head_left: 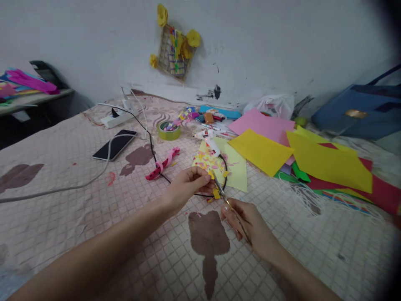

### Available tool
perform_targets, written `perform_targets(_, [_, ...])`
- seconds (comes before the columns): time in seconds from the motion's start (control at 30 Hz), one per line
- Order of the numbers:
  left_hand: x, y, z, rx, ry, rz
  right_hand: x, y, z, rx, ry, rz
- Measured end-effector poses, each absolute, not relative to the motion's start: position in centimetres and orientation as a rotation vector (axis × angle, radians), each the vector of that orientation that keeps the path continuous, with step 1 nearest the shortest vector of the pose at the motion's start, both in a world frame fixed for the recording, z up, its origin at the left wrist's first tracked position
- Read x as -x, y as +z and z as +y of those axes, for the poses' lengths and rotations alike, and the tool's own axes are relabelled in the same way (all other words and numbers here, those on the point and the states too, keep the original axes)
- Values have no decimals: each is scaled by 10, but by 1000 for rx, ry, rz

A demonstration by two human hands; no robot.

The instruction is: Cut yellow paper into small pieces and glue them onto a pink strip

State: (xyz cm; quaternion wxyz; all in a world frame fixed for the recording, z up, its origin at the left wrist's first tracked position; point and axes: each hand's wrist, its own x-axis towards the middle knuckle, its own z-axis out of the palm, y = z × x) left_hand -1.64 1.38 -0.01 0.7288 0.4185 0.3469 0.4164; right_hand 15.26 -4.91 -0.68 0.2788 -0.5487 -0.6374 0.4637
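My left hand [194, 180] pinches a small piece of yellow paper [211, 174] between thumb and fingers. In my right hand [246, 221] is a pair of scissors [226, 201], its fingers wrapped round the handles. The scissor blades point away from me and reach up to the yellow piece; whether they touch it I cannot tell. Just below lie yellow scraps [216, 193] on the cloth. Beyond my hands, a pale yellow sheet [236, 167] bears many pink and yellow clippings [203, 161]. A white glue gun [213, 147] with a black cord rests at that sheet's far side.
Left of my hands lie a pink-and-red strip [163, 164], a phone [114, 145] and a power strip [119, 118] with trailing cords. A tape roll [169, 130] sits farther back. Coloured sheets [332, 161] and white string [302, 194] spread to the right, before a blue bag [360, 108].
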Motion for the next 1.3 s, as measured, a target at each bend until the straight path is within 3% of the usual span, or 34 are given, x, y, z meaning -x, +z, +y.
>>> perform_targets(1.3, [25, 1, 21, -1057, 859, 798, -154, -11, -49, 1477, 1132, -1787])
